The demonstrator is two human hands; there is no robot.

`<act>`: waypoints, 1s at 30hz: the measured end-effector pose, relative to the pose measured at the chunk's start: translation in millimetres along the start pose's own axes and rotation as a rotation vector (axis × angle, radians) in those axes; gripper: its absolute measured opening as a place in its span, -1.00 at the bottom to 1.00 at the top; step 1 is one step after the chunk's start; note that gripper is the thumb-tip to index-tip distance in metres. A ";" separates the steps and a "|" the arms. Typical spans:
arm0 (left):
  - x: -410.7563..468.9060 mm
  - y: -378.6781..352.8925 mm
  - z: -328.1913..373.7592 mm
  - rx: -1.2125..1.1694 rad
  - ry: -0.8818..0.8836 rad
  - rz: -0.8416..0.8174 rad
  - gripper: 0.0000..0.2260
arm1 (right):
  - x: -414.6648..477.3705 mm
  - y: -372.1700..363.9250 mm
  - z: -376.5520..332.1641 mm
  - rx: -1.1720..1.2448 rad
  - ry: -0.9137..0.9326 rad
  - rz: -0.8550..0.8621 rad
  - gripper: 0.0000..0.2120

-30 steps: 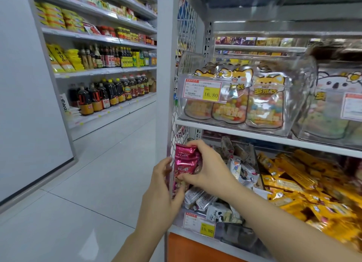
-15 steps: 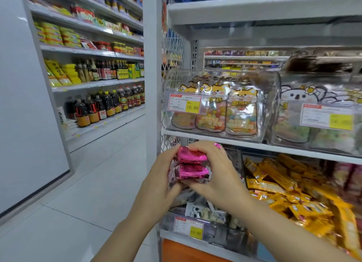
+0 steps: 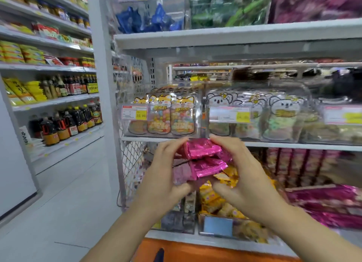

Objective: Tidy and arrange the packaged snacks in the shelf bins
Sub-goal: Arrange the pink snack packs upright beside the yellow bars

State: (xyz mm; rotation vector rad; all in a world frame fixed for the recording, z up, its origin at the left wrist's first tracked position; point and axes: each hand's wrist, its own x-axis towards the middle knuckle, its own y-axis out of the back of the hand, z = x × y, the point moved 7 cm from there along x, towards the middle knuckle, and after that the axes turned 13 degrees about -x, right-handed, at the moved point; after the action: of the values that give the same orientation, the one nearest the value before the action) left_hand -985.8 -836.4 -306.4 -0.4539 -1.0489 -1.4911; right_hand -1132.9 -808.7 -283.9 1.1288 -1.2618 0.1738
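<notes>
A small stack of shiny pink snack packets (image 3: 203, 158) is held between both hands in front of the shelf. My left hand (image 3: 163, 175) grips the stack's left end, thumb underneath. My right hand (image 3: 242, 175) grips the right end, fingers curled over the top. Behind and below the stack stands a clear bin of yellow snack packets (image 3: 219, 205). A bin of matching pink packets (image 3: 331, 205) lies at the lower right. The image is blurred by motion.
Clear bins of cartoon-printed candy bags (image 3: 162, 114) and koala-printed bags (image 3: 278, 116) stand on the shelf above. A white shelf post (image 3: 109, 97) and wire mesh side lie left. Sauce bottles (image 3: 64, 122) line the far aisle shelves across a tiled floor.
The view has swung right and up along the shelf. Both hands carried the pink packets away from the left bin, rightward over the yellow packets; the pink bin came into view.
</notes>
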 end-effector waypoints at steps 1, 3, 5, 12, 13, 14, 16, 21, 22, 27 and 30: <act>4.5 -12.8 6.5 -0.013 -0.019 -0.012 -0.27 | -8.3 14.2 4.5 -0.029 -0.003 0.000 -0.38; 13.1 -40.9 22.8 -0.027 -0.061 -0.062 -0.28 | -25.2 43.2 16.6 -0.104 -0.009 0.023 -0.42; 20.5 -70.1 40.8 -0.076 -0.108 -0.111 -0.34 | -41.7 72.8 31.6 -0.172 -0.045 0.066 -0.47; 37.3 -180.0 73.3 -0.187 -0.175 -0.288 -0.29 | -120.2 163.5 105.5 -0.419 -0.267 0.275 -0.49; 38.3 -195.8 75.3 -0.178 -0.168 -0.327 -0.30 | -131.2 171.1 116.1 -0.444 -0.304 0.291 -0.50; 39.4 -211.2 75.9 -0.170 -0.160 -0.361 -0.30 | -141.4 177.1 126.0 -0.461 -0.338 0.304 -0.51; 41.1 -239.5 73.3 -0.163 -0.140 -0.421 -0.28 | -159.1 184.3 143.3 -0.486 -0.391 0.324 -0.56; 43.3 -291.2 49.8 -0.123 -0.109 -0.522 -0.38 | -188.3 175.6 179.8 -0.503 -0.458 0.313 -0.64; 42.9 -297.6 41.8 -0.083 -0.096 -0.535 -0.39 | -191.6 169.4 187.5 -0.479 -0.475 0.285 -0.63; 43.8 -316.7 -16.7 0.201 0.038 -0.502 -0.41 | -201.1 131.0 220.0 -0.455 -0.539 0.121 -0.62; 45.5 -324.0 -42.9 0.329 0.161 -0.509 -0.44 | -207.7 108.7 239.3 -0.457 -0.587 -0.019 -0.66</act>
State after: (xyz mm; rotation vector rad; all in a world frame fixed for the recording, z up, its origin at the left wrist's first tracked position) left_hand -1286.0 -930.9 -405.5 0.1800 -1.3107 -1.7156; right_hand -1438.1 -838.7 -418.8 0.8103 -1.6949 -0.4752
